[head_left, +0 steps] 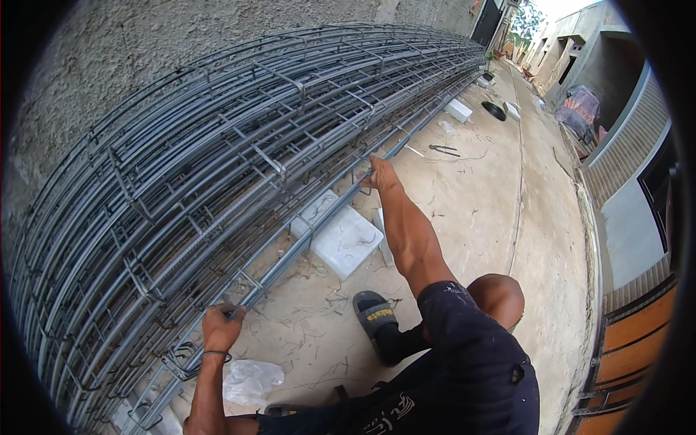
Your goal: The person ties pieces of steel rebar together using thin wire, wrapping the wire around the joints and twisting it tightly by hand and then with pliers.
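Left grip (222, 328): fingers curled closed on the near bars of the outermost rebar cage (310, 233). Right grip (380, 174): closed on the same cage, farther along, arm stretched out. How hard either one squeezes, I cannot tell.

Handling, my judgement: keep the two grips well apart, as now, so that the slender cage neither sags nor twists. Hold straight bar between stirrups, fingers clear of corners, and move both grips together; the stirrups could snag on neighbouring bars.

Position: cage lies low along the near edge of the rebar cage stack (174, 167), partly above a white block (346, 243). Long axis runs diagonally, from lower left beside me to upper right, away from me, about parallel to the stack. Far end blends into the other bars; cannot separate it.

Further out: clear plastic bag (252, 382) near my left forearm; pincers (444, 150) and black coil (494, 110) on the concrete floor (478, 217), right of the cage. Rough plastered wall (109, 80) behind the stack.
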A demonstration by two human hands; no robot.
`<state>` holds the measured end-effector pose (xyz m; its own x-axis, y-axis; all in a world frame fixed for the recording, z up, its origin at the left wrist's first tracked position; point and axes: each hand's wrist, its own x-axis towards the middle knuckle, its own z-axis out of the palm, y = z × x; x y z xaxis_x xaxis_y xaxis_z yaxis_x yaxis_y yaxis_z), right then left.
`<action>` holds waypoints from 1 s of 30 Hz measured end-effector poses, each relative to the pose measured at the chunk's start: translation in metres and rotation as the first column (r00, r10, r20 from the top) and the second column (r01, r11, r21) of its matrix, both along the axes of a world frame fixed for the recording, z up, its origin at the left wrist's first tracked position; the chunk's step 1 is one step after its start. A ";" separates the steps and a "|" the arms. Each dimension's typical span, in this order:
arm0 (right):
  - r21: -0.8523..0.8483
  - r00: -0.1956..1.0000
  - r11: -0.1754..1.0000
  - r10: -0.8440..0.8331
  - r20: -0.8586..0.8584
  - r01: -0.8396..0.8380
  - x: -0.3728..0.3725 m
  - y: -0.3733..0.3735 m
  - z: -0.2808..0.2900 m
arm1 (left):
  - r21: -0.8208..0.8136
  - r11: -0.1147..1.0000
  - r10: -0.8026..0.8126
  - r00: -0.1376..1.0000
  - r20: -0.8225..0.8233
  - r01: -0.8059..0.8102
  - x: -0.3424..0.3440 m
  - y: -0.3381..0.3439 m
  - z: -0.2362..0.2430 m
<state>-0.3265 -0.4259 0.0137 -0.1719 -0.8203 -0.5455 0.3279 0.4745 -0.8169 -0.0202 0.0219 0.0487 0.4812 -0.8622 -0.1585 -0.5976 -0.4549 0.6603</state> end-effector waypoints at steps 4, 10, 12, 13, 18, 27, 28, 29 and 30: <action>-0.029 0.970 0.992 -0.117 0.213 0.126 -0.025 -0.017 -0.012 | 0.021 0.999 -0.027 0.999 -0.037 0.027 -0.007 -0.010 0.007; 0.025 0.988 0.992 0.119 0.096 -0.122 -0.008 -0.012 -0.002 | 0.020 1.000 0.016 0.999 0.035 -0.017 0.013 -0.004 -0.002; 0.020 0.990 0.991 0.133 0.050 -0.134 -0.024 -0.017 -0.007 | 0.002 1.000 -0.002 0.999 -0.038 0.002 0.003 -0.009 -0.001; 0.009 0.991 0.991 0.135 0.011 -0.135 -0.034 -0.021 -0.007 | -0.007 1.000 -0.011 0.997 -0.076 0.011 -0.003 -0.011 0.001; -0.035 0.977 0.985 0.165 -0.136 -0.172 -0.015 -0.005 -0.001 | 0.061 0.980 -0.191 0.981 0.015 0.190 -0.002 -0.010 0.013; 0.036 0.956 0.964 0.265 -0.126 -0.263 -0.035 -0.002 0.003 | -0.001 0.998 -0.070 0.997 -0.024 0.070 -0.029 -0.028 0.008; 0.062 0.894 0.935 0.351 -0.279 -0.348 -0.030 0.005 0.012 | 0.034 0.997 -0.071 0.997 0.005 0.071 -0.024 -0.025 0.012; 0.098 0.798 0.901 0.422 -0.430 -0.423 -0.034 0.010 0.025 | 0.024 1.000 -0.013 1.000 -0.019 0.014 -0.020 -0.023 0.011; 0.145 0.674 0.860 0.477 -0.564 -0.489 -0.038 0.016 0.032 | 0.016 0.999 0.045 0.998 -0.044 -0.044 -0.017 -0.022 0.008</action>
<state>-0.3643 -0.4101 0.0461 -0.0176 -0.8850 -0.4652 -0.4640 0.4194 -0.7803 -0.0370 -0.0001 0.0565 0.5112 -0.8374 -0.1935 -0.5471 -0.4906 0.6782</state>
